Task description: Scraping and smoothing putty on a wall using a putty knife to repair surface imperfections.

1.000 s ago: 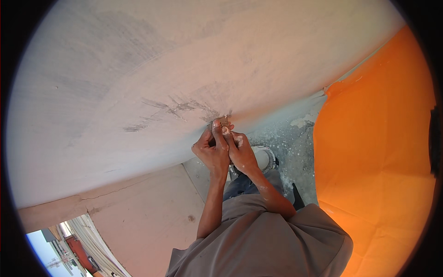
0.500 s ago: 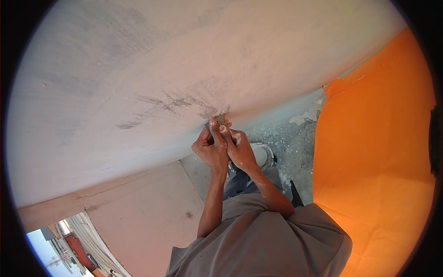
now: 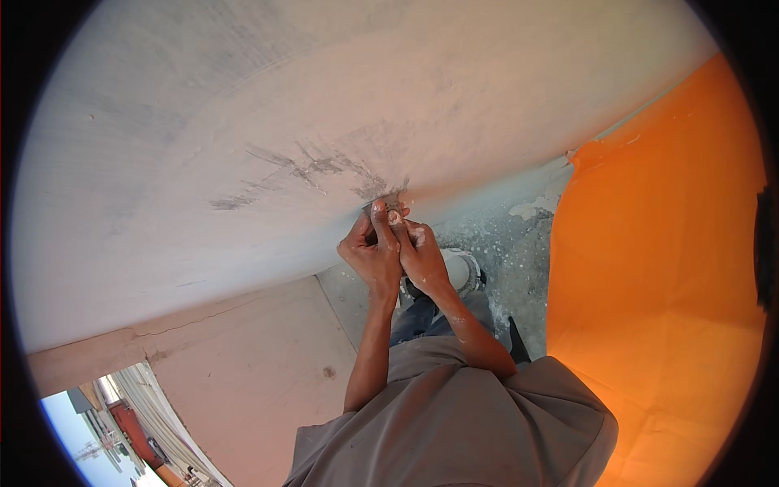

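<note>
My left hand (image 3: 373, 258) and my right hand (image 3: 421, 258) are close together in front of a pale wall (image 3: 243, 105). Both have their fingers closed round a small, flat, greyish scraper blade (image 3: 393, 199), mostly hidden by the fingers. Its far edge meets the wall or comes very near it. Just beyond and to the left of the blade, the wall carries a patch of dark grey scratch marks (image 3: 320, 165). White splashes dot the fingers and the right forearm.
A whitish cylindrical container (image 3: 459, 273) stands on the white-spattered grey floor (image 3: 519, 260) below my hands. To the right hangs a large orange sheet (image 3: 649, 260). A pinkish wall (image 3: 251, 357) with a crack borders the left, beside an opening showing outdoor things.
The view has shifted slightly, and the hands with the blade sit a little higher against the wall. Both hands keep the same grip.
</note>
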A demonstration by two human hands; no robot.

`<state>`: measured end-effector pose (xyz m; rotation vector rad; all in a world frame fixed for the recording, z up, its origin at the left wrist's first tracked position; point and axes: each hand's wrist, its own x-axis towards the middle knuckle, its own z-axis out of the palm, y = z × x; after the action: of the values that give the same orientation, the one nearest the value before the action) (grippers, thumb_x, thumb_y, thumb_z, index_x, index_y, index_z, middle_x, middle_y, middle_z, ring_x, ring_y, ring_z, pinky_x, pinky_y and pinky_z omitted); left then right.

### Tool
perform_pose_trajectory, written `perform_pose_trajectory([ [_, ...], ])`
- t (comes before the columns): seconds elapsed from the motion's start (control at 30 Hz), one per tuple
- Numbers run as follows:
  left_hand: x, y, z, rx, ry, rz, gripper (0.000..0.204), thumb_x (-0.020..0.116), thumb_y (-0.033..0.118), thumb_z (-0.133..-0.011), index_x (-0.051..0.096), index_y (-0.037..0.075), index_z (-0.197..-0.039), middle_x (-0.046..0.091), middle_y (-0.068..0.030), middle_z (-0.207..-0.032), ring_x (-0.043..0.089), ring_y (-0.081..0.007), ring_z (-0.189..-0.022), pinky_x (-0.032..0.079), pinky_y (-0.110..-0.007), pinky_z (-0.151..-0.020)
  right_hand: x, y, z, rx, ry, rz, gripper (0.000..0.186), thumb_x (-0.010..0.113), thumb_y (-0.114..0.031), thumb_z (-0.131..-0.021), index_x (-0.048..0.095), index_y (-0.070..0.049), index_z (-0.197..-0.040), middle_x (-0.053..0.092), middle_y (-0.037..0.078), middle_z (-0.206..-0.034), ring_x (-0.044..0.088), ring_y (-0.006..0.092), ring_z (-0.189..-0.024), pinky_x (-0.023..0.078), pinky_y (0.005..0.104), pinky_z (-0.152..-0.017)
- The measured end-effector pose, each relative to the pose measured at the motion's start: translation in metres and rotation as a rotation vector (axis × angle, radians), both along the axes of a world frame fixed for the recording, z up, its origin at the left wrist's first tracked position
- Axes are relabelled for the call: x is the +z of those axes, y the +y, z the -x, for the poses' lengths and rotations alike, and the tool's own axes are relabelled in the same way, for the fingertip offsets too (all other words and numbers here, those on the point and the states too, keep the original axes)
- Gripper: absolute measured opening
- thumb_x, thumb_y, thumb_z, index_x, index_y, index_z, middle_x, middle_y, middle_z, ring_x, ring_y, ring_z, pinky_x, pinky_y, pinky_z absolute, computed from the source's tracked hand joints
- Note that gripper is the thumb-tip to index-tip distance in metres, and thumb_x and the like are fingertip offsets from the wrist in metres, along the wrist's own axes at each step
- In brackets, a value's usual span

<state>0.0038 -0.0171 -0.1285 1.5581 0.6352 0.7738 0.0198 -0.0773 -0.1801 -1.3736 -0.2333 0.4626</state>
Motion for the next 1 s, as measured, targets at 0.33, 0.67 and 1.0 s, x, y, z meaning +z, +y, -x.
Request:
perform_pose_trajectory([
  [0.33,-0.001,0.000,0.001,0.021,0.007,-0.005,0.027,0.061,0.013,-0.104,0.073,-0.009,-0.093,0.075,-0.0127,-0.077,0.069,-0.0109,-0.069,0.054,-0.025,-0.062,0.008,-0.001,0.000,0.024,0.013,0.042,0.055,0.049,-0.040,-0.108,0.056,0.003,-0.075,0.046,0.008,-0.055,0.039,0.0108,-0.056,0.036,0.0350,-0.052],
  [0.67,0.005,-0.003,0.004,-0.030,0.039,-0.022,0.033,0.059,0.021,-0.106,0.074,-0.007,-0.096,0.074,-0.0114,-0.079,0.066,-0.0102,-0.070,0.053,-0.025,-0.063,0.021,-0.012,-0.001,0.069,0.016,0.104,0.052,0.045,-0.040,-0.111,0.057,0.001,-0.081,0.050,0.000,-0.063,0.043,0.0071,-0.063,0.040,0.0306,-0.057],
  [1.0,0.018,-0.006,-0.005,-0.041,-0.009,-0.045,0.027,0.063,0.013,-0.103,0.073,-0.010,-0.091,0.076,-0.0124,-0.077,0.066,-0.0081,-0.068,0.053,-0.025,-0.061,0.033,-0.012,-0.010,-0.020,-0.032,-0.030,0.057,0.047,-0.042,-0.109,0.053,0.002,-0.074,0.042,0.004,-0.056,0.036,0.0096,-0.055,0.034,0.0345,-0.049],
])
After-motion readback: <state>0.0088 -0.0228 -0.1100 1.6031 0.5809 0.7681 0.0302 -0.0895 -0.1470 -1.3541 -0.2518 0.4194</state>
